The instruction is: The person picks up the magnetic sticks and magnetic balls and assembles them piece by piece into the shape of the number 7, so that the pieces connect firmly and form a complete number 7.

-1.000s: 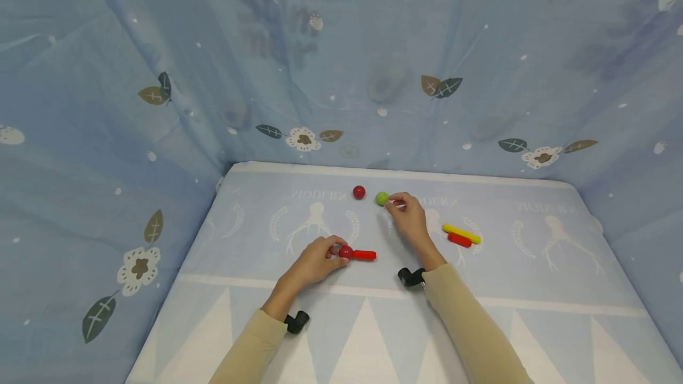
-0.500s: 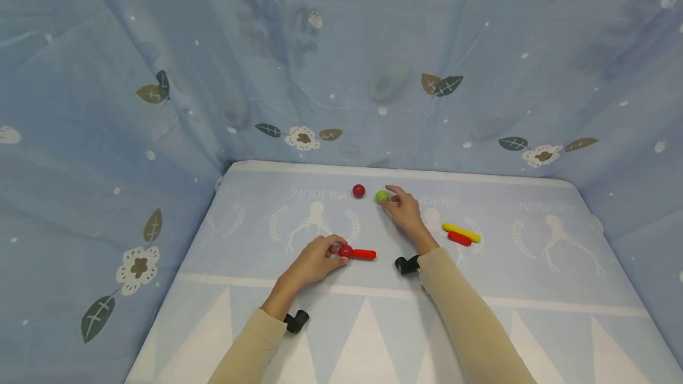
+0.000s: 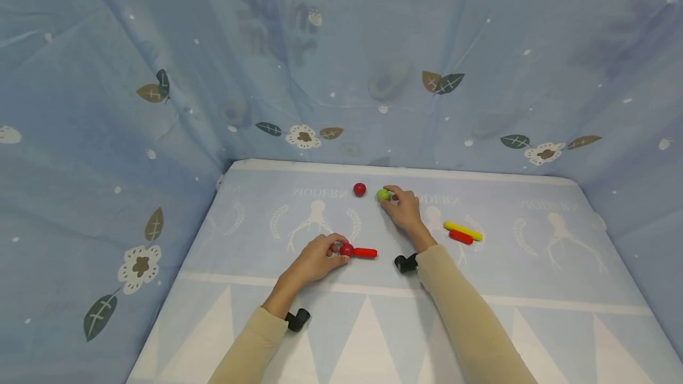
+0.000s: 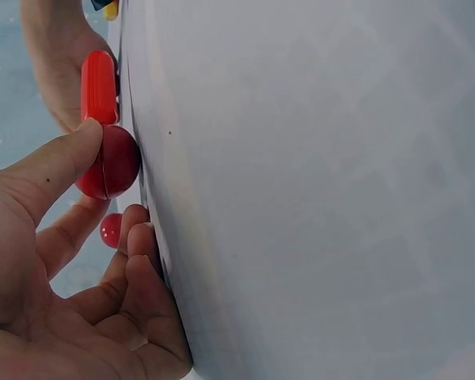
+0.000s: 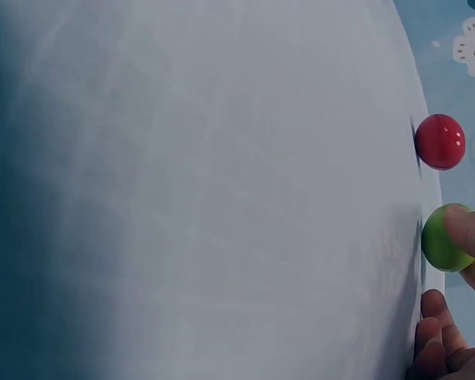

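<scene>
My left hand [image 3: 320,255] pinches a red ball [image 3: 347,249] that touches the end of a short red stick [image 3: 365,252] on the blue cloth; the left wrist view shows my thumb on the red ball [image 4: 109,162] with the red stick [image 4: 99,85] beyond it. My right hand [image 3: 401,206] reaches to a green ball [image 3: 382,195] at the back, fingertips on it. In the right wrist view a fingertip touches the green ball [image 5: 445,239]. A second red ball [image 3: 360,189] lies just left of it, also seen as red ball [image 5: 440,142].
A yellow stick [image 3: 463,231] and a shorter red stick [image 3: 460,237] lie together to the right of my right hand. Blue leaf-print cloth walls [image 3: 341,64] enclose the table on the left, back and right. Black wrist cameras [image 3: 405,263] sit on both sleeves.
My right hand has stretched a little farther back and its fingers have closed in on the green ball. The left hand and its red ball have stayed put.
</scene>
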{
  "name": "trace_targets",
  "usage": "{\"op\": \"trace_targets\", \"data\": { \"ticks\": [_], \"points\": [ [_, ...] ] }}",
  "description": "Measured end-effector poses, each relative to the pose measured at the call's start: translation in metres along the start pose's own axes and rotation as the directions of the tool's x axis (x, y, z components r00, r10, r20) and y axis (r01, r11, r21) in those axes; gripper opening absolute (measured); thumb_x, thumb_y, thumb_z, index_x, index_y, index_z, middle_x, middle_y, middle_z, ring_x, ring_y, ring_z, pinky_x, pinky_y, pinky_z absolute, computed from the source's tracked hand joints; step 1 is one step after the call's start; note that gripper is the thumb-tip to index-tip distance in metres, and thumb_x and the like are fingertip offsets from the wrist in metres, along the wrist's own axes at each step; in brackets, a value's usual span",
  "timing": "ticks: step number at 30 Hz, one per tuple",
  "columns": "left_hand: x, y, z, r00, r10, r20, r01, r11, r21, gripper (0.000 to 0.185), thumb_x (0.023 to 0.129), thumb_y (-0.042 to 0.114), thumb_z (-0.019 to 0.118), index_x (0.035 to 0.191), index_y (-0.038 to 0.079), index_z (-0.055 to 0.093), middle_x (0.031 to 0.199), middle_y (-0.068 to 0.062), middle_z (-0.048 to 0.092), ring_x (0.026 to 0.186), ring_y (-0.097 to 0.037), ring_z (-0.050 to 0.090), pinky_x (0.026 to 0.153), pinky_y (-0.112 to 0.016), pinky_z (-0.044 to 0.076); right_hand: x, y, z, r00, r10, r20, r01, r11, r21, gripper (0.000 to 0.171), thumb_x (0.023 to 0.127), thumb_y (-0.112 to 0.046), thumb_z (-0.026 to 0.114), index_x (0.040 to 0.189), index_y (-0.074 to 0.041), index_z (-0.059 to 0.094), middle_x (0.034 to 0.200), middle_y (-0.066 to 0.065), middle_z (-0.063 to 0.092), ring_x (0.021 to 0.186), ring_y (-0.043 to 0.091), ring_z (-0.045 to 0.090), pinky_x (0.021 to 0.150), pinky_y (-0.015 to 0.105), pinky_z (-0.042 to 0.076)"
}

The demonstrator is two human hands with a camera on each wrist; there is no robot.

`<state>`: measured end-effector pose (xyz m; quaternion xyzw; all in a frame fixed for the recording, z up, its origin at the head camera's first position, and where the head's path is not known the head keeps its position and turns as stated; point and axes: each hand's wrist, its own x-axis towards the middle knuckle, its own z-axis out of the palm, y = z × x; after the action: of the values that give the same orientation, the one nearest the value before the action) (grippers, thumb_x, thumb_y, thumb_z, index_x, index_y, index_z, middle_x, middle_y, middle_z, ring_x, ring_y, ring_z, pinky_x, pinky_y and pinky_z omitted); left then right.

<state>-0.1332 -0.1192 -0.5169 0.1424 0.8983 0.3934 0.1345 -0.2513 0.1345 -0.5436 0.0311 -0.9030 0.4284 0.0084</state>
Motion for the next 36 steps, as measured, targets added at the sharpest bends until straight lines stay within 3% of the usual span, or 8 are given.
{"op": "trace_targets", "data": {
  "ticks": [11,15,28,36],
  "points": [
    [0.000,0.001,0.000,1.000,0.017,0.000,-0.017,1.000,-0.004,0.033,0.091,0.026,0.076,0.121,0.017,0.067,0.094,-0.004,0.055,0.081,-0.018,0.048,0.068,-0.033,0.042,-0.007,-0.010,-0.016,0.998,0.018,0.066,-0.018,1.000,0.008,0.044,0.096,-0.021,0.069,0.137,-0.009,0.057,0.119,0.022,0.056,0.108,0.035,0.053,0.090,0.049,0.044],
    [0.000,0.000,0.000,1.000,0.014,0.001,-0.014,1.000,-0.009,0.034,0.091,0.026,0.077,0.121,0.016,0.066,0.095,-0.004,0.056,0.082,-0.018,0.048,0.068,-0.033,0.042,-0.016,-0.015,-0.024,0.998,-0.016,0.062,0.015,1.000,0.019,0.043,0.095,-0.023,0.071,0.134,-0.009,0.060,0.119,0.020,0.057,0.105,0.035,0.054,0.089,0.048,0.046],
    [0.000,-0.001,0.001,1.000,-0.010,-0.005,0.010,1.000,0.014,0.035,0.091,0.027,0.077,0.123,0.018,0.066,0.093,-0.002,0.055,0.081,-0.017,0.048,0.067,-0.032,0.043,-0.069,-0.030,-0.044,0.998,-0.047,0.047,0.046,0.999,0.028,0.041,0.091,-0.025,0.076,0.127,-0.010,0.065,0.115,0.015,0.060,0.098,0.032,0.056,0.085,0.047,0.048],
    [0.000,0.000,0.002,1.000,-0.014,-0.003,0.014,1.000,0.010,0.035,0.090,0.027,0.077,0.123,0.018,0.066,0.093,-0.002,0.054,0.081,-0.017,0.048,0.067,-0.032,0.042,-0.099,-0.024,-0.049,0.997,-0.010,0.071,0.006,0.998,0.058,0.040,0.090,-0.026,0.077,0.125,-0.010,0.066,0.114,0.013,0.060,0.100,0.031,0.056,0.085,0.047,0.048]
  ]
}}
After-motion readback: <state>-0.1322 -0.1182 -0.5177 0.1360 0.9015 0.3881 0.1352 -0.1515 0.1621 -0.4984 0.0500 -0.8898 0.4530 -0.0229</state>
